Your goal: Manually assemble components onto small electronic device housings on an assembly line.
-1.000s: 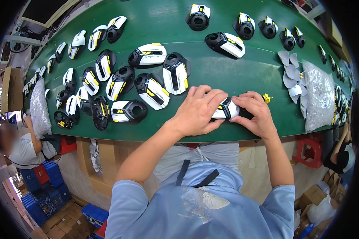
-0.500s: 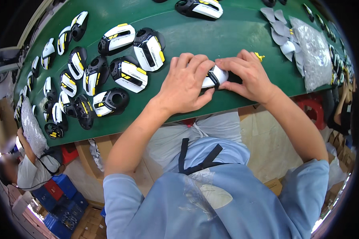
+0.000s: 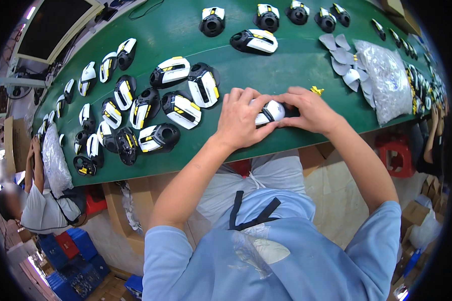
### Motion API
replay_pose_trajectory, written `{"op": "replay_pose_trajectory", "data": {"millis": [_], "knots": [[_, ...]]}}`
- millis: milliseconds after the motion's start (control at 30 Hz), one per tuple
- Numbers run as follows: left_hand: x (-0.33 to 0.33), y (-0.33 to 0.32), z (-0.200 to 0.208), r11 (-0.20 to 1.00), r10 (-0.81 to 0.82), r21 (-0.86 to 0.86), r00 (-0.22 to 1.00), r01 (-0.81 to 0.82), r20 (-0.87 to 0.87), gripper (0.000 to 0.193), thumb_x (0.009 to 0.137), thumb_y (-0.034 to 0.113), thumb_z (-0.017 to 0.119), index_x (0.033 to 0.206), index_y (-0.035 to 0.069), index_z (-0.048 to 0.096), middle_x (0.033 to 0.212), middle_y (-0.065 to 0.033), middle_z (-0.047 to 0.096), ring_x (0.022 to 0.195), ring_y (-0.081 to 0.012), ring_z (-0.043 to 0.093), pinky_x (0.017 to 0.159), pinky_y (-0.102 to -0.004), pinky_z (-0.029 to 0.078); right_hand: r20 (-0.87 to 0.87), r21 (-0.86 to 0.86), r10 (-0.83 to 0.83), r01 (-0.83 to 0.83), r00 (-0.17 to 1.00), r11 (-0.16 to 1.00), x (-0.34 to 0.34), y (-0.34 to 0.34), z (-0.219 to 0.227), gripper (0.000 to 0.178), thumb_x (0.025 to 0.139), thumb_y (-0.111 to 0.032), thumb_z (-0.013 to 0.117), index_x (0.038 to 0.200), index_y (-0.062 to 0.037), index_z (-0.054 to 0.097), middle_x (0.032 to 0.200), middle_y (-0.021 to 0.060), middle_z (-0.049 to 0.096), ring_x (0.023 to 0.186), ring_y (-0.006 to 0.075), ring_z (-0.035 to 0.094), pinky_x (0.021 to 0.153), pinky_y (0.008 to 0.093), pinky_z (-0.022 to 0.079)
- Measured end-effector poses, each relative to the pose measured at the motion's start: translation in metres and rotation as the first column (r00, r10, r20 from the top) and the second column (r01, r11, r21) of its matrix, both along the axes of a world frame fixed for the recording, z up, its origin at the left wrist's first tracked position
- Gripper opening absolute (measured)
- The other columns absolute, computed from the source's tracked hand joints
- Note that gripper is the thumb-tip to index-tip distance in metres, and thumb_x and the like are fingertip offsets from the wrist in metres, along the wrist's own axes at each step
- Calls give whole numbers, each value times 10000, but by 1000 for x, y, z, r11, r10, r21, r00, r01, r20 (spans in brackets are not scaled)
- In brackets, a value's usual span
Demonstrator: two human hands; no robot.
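A white and black mouse shell (image 3: 272,111) sits between my hands near the table's front edge. My left hand (image 3: 242,116) is wrapped over its left side, fingers bent and thumb along the near edge. My right hand (image 3: 310,111) grips the right end between fingers and thumb. Much of the shell is hidden under my fingers; a white rounded top and a black band show. Just beyond my right hand lies a small yellow part (image 3: 317,91). Left of my left hand are several similar white, black and yellow shells, the nearest one (image 3: 204,86) standing by my knuckles.
More shells (image 3: 213,22) stand along the back of the green table (image 3: 186,47). To the right lie grey curved covers (image 3: 342,56) and a clear plastic bag (image 3: 384,83). A person (image 3: 40,203) sits at the far left; a red stool (image 3: 397,155) is at the right.
The view has shifted, so more of the table's back and a monitor show. Both hands stay around the shell, my left thumb now nearer my right one.
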State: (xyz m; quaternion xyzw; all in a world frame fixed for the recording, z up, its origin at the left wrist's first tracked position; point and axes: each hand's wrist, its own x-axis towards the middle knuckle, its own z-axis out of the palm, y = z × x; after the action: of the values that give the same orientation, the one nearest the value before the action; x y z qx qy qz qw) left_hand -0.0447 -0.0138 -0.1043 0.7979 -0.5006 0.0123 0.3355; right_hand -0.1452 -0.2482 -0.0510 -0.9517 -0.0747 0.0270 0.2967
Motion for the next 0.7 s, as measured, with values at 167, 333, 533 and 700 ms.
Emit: {"op": "replay_pose_trajectory", "data": {"millis": [167, 333, 533, 700], "knots": [[-2, 0, 2, 1000, 15, 5, 1000, -15, -13, 541, 806, 436, 904, 1254, 161, 775, 1203, -74, 674, 1132, -338, 572, 954, -483, 466, 88, 609, -315, 199, 945, 768, 9, -3, 2, 277, 1052, -263, 752, 956, -6, 716, 833, 86, 674, 703, 245, 620, 662, 377, 516], [8, -11, -5, 1000, 10, -1, 1000, -10, 3, 569, 770, 422, 914, 1243, 154, 745, 1196, -61, 668, 1117, -327, 571, 936, -476, 452, 360, 642, -381, 70, 851, 763, 33, 75, -41, 504, 1223, -362, 417, 775, -133, 382, 685, -25, 376, 548, 112, 348, 514, 293, 262], [4, 0, 7, 1000, 24, -13, 999, -25, -23, 617, 793, 419, 920, 1305, 137, 723, 1215, -83, 671, 1131, -341, 577, 952, -487, 445, -10, 1000, -532, 14, 847, 3, 18, 52, 8, 480, 1229, -343, 392, 805, -124, 340, 690, -33, 282, 576, 88, 244, 538, 313, 252], [8, 2, 7, 997, -45, -66, 998, 42, -33, 631, 839, 445, 909, 1338, 99, 736, 1224, -116, 674, 1139, -355, 593, 977, -486, 456, -84, 992, -615, 125, 784, 25, -11, 38, -41, 493, 1238, -354, 386, 811, -111, 356, 707, -32, 281, 596, 96, 256, 553, 318, 239]]}}
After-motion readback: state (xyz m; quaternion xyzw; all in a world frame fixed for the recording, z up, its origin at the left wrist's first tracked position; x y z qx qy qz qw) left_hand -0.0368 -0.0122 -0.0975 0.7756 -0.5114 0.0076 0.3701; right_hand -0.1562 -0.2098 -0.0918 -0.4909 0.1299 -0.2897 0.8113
